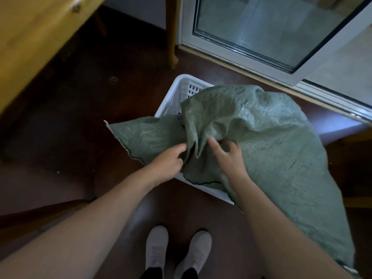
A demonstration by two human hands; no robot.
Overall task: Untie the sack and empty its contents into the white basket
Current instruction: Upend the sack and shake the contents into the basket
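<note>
A green woven sack lies draped across the white basket on the dark floor, covering most of it. The sack's stitched end sticks out to the left. My left hand grips a fold of the sack near its gathered middle. My right hand rests on the sack just to the right, fingers spread and slightly bent over the fabric. The basket's inside and the sack's contents are hidden.
A wooden table stands at the left with a leg behind the basket. A white-framed glass door stands open at the back right. My two white shoes are on the floor in front of the basket.
</note>
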